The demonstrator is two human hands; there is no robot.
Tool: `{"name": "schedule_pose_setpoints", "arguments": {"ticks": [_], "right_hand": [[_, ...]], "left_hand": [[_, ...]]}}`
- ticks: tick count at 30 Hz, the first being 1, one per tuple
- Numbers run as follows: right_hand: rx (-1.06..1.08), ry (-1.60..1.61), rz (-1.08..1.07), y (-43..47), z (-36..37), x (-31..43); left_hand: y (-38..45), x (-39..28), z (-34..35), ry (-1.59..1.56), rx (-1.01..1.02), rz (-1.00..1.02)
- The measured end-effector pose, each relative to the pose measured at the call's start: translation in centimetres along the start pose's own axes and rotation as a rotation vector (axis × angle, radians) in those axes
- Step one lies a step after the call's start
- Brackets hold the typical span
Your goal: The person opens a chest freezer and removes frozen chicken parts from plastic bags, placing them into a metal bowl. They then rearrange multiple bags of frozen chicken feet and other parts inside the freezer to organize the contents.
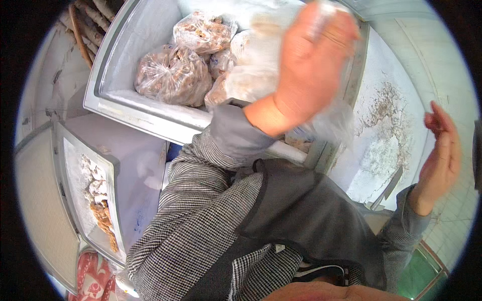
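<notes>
My left hand [310,71], blurred by motion, is raised over the right part of an open chest freezer [148,122]. A white patch shows near its fingertips, and I cannot tell whether it holds anything. Clear plastic bags of brown frozen food lie inside, one bag [173,77] near the front left and another bag [203,32] behind it. A blurred plastic bag [331,122] hangs over the freezer's right edge, below my left hand. Off to the right, my right hand [440,161] is held up with nothing in it, fingers upright and the thumb side apart.
Right of the freezer spreads a white surface [376,150] with brown stains; a flat, blade-like metal piece [389,188] stands at its near edge. On the left is a second open freezer [113,195] containing brown and white food. Branches [90,26] lean behind; a red patterned cloth [94,276] lies below.
</notes>
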State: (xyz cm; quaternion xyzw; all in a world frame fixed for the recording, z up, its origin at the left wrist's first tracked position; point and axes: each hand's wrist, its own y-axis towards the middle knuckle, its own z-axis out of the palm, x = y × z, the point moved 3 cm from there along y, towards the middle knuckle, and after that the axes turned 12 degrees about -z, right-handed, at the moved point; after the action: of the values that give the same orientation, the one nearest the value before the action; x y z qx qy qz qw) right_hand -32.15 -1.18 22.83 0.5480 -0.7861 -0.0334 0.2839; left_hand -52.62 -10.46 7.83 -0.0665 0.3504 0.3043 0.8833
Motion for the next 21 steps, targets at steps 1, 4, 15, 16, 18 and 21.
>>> {"name": "schedule_pose_setpoints", "arguments": {"ticks": [1, 4, 15, 16, 18, 21], "right_hand": [[0.054, 0.003, 0.015, 0.1, 1.0, -1.2], [0.017, 0.166, 0.235, -3.1, 2.3, -5.4], [0.141, 0.234, 0.411, -15.5, 7.7, -15.2], [0.142, 0.236, 0.423, -15.5, 8.3, -14.9], [0.166, 0.26, 0.465, -15.3, 9.7, -14.3], [0.187, 0.278, 0.449, -21.0, 5.9, -19.4]], "left_hand": [[0.8, 0.1, -1.4, 0.088, -0.066, 0.037], [2.5, 1.3, -3.5, 0.36, -0.191, 0.118], [12.4, 7.7, -15.3, 0.676, -0.393, 0.074], [13.7, 9.4, -19.4, 0.75, -0.361, 0.077], [14.5, 12.0, -28.3, 0.778, -0.378, 0.024], [11.6, 18.0, -37.5, 0.996, -0.495, 0.035]]}}
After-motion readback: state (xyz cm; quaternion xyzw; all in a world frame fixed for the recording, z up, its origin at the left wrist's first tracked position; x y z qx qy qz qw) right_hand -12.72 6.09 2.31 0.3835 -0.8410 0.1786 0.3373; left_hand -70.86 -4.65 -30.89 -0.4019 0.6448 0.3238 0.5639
